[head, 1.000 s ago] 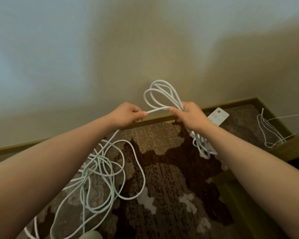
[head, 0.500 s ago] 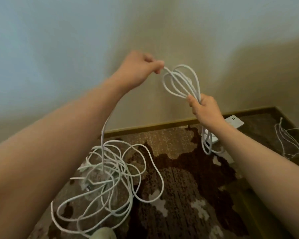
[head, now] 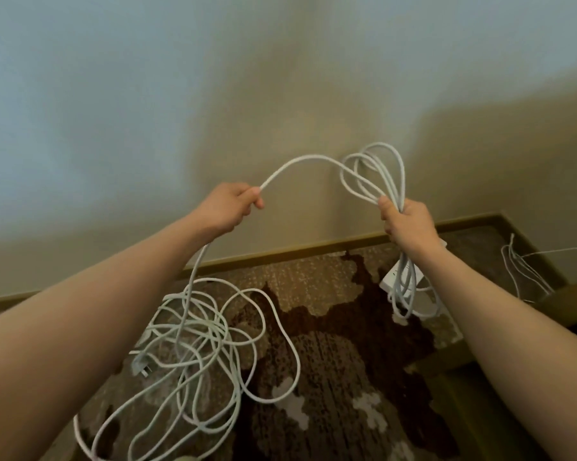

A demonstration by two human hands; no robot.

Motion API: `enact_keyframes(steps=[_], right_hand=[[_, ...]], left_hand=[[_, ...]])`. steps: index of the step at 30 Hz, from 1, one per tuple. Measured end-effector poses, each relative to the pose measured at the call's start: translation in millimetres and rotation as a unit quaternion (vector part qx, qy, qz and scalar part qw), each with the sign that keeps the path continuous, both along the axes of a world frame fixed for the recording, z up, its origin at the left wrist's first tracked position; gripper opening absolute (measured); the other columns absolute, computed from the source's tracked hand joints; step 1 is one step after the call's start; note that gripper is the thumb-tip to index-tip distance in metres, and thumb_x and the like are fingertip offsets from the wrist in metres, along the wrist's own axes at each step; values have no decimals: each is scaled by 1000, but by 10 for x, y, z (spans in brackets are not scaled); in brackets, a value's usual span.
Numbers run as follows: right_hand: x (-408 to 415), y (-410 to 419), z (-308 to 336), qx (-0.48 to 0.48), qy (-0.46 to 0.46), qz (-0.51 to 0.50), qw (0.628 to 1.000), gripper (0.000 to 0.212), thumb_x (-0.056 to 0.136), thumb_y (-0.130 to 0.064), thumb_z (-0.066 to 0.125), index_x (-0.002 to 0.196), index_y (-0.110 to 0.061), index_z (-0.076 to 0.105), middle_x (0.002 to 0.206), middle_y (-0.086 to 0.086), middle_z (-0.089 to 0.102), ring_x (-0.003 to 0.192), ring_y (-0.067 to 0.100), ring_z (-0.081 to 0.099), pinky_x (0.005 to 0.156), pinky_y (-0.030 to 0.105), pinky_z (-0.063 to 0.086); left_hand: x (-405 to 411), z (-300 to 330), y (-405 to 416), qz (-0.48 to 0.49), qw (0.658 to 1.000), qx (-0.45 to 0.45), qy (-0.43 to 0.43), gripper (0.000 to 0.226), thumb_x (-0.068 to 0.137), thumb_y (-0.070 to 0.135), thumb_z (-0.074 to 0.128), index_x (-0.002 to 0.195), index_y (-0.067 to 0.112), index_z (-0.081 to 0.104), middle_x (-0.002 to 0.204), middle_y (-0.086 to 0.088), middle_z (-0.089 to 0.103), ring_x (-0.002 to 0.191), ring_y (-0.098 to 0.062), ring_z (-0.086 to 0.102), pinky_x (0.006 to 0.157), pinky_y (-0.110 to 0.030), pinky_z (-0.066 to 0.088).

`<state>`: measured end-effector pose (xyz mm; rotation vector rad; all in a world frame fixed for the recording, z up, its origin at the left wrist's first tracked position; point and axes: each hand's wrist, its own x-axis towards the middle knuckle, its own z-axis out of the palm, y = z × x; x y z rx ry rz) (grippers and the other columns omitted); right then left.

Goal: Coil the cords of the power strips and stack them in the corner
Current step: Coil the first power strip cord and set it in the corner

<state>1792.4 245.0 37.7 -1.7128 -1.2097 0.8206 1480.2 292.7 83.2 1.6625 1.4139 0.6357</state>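
my left hand (head: 228,207) has pulled away from my right hand (head: 408,224), both grips shut on the cord (head: 300,161), so a new loop comes next.

Open air lies between the raised left hand (head: 226,207) and right hand (head: 408,224), bridged only by the arching white cord (head: 305,161). Below left, a tangled cord pile (head: 193,341) clutters the patterned carpet (head: 330,361); the carpet's middle is bare. Far right, thin white cables (head: 526,271) crowd the corner.

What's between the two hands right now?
In the head view, one arching stretch of white cord runs from the left hand to the coil gripped by the right hand.
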Motion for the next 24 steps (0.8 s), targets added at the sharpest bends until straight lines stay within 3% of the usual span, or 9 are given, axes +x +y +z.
enact_keyframes(steps=[4,9,12,16,18,20,24], right_hand=[[-52,-16,-56,1,51,40,998,34,99,-37,55,74,-15,57,45,-11,44,40,8,39,40,23,33],[-13,-42,88,35,111,15,993,32,101,-33,50,78,-11,54,52,-2,40,39,7,35,37,21,28],[-55,-48,122,31,128,-8,991,32,102,-31,50,77,-11,52,53,-1,39,38,7,35,37,20,28],[5,-72,64,19,156,-52,986,32,102,-32,50,76,-13,52,50,-3,40,37,8,34,37,21,27],[129,-62,53,19,168,-101,981,30,100,-36,51,78,-15,53,52,-5,43,38,9,35,36,22,29],[264,-49,31,20,171,-161,972,29,99,-37,52,78,-17,53,53,-5,44,39,9,37,36,22,30],[295,-55,-111,5,153,-176,972,31,100,-37,51,78,-15,53,54,-2,44,38,11,35,36,22,28]], left_hand=[[370,382,21,7,995,84,-47,31,98,25,42,77,15,62,53,4,40,42,-7,33,42,-21,25],[493,910,237,24,979,143,-144,35,98,29,43,69,22,61,39,12,35,36,-4,27,37,-17,20],[559,593,146,15,991,105,-82,31,99,20,39,84,15,66,50,5,43,39,-6,34,39,-19,25],[561,-158,-153,-38,998,-53,2,33,102,16,30,119,4,55,65,-6,50,51,-17,45,47,-25,39],[481,-404,-233,-85,992,-83,51,32,103,19,29,120,8,54,65,-5,53,53,-17,49,49,-24,43],[376,-527,-244,-114,986,-54,107,29,102,20,33,114,12,59,63,-1,54,56,-17,51,56,-27,44],[304,-520,-129,-62,986,42,150,24,99,19,42,97,10,64,68,1,53,70,-21,52,65,-29,37]])
